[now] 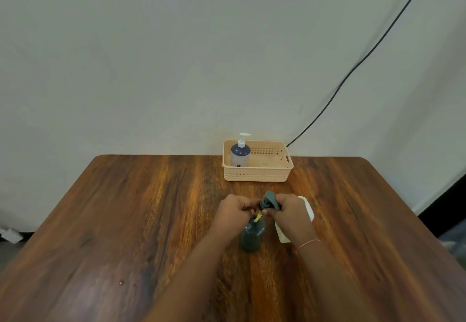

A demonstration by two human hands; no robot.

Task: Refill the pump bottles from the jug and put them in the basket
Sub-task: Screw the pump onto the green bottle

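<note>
Here, a dark green pump bottle (pixel 252 236) stands on the wooden desk (pixel 126 220). The left hand (pixel 233 212) pinches its neck, while the right hand (pixel 290 214) grips the grey pump head (pixel 269 199) just above. A white jug (pixel 309 210) sits mostly hidden behind the right hand. Farther back, the peach basket (pixel 257 174) holds a blue pump bottle (pixel 240 154) in its left end.

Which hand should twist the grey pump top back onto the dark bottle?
Probably the right hand: it already grips the grey pump top, tilted just above the neck. The left hand holds the dark bottle steady at its neck.
</note>
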